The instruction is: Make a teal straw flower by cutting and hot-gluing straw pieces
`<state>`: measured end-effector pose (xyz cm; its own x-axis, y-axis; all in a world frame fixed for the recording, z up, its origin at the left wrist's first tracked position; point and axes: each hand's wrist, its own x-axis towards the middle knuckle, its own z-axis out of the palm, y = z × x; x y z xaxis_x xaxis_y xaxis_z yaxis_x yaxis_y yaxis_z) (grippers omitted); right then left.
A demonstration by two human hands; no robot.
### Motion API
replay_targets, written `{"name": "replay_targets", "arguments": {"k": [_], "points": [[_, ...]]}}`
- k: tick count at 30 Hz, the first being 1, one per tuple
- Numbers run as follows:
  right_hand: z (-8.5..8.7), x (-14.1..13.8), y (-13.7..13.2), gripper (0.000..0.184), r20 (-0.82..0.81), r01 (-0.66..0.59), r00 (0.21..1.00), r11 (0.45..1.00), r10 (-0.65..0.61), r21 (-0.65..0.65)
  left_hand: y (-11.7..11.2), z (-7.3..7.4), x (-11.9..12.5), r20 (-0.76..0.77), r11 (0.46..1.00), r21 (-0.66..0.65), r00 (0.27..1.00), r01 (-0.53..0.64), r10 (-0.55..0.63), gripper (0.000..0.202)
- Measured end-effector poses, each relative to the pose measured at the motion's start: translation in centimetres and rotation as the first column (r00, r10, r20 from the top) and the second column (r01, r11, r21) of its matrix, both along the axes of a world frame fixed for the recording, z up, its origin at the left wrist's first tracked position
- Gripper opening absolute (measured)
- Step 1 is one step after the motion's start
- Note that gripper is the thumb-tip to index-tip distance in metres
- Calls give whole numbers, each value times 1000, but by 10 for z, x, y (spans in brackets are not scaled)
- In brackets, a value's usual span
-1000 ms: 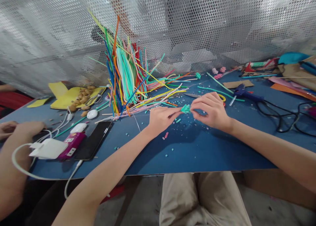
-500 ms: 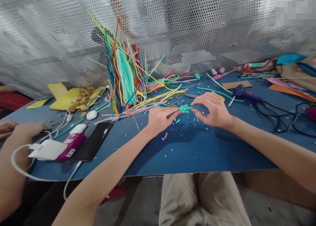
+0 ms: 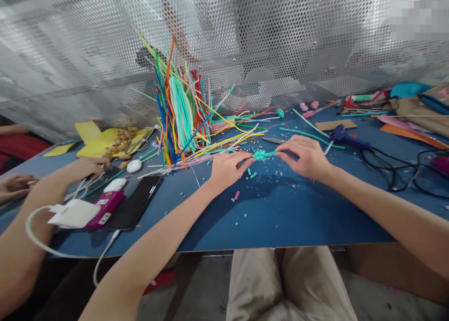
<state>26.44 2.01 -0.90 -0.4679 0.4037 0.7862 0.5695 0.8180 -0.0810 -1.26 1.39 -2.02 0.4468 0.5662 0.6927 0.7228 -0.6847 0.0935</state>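
My left hand point(image 3: 227, 168) pinches a small teal pipe-cleaner bundle point(image 3: 261, 154) just above the blue table point(image 3: 280, 213). My right hand point(image 3: 306, 156) holds the bundle's other end with thumb and fingertips closed on a teal strand. Both hands sit at the middle of the table, just right of a tall heap of coloured pipe cleaners point(image 3: 182, 110). Small cut teal and pink bits point(image 3: 251, 174) lie scattered under the hands.
A blue glue gun point(image 3: 345, 138) with black cable lies at right, scissors point(image 3: 273, 140) behind my hands. A phone point(image 3: 135, 202), pink device and white charger point(image 3: 74, 212) lie at left, where another person's hand point(image 3: 89, 164) reaches. Perforated metal screen behind.
My right hand has pulled slightly right along the teal strand. The other person's hand at left has moved forward onto the table toward the cables. The view shifted slightly.
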Motion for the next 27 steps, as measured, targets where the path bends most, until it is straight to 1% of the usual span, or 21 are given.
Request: {"name": "replay_targets", "arguments": {"k": [3, 8, 12, 21, 24, 27], "points": [[-1, 0, 1, 8, 6, 0, 1000, 1000, 0, 1, 0, 0, 0, -4, 1000, -1, 1000, -4, 4, 25], [-4, -2, 2, 10, 36, -13, 999, 1000, 13, 0, 3, 0, -1, 8, 1000, -3, 1000, 21, -21, 24], [-8, -4, 2, 11, 52, 14, 999, 1000, -13, -8, 4, -1, -2, 13, 999, 15, 999, 37, -37, 23], [-9, -9, -1, 27, 126, 58, 991, 997, -51, -54, 6, -3, -3, 4, 998, 30, 999, 49, -49, 24], [-10, -11, -1, 30, 138, 68, 989, 995, -58, -75, 5, -2, -3, -8, 999, 20, 999, 40, -40, 30], [-11, -13, -2, 32, 124, 68, 991, 990, -53, -122, 4, 0, -2, -18, 998, 0, 997, 70, -70, 45]]}}
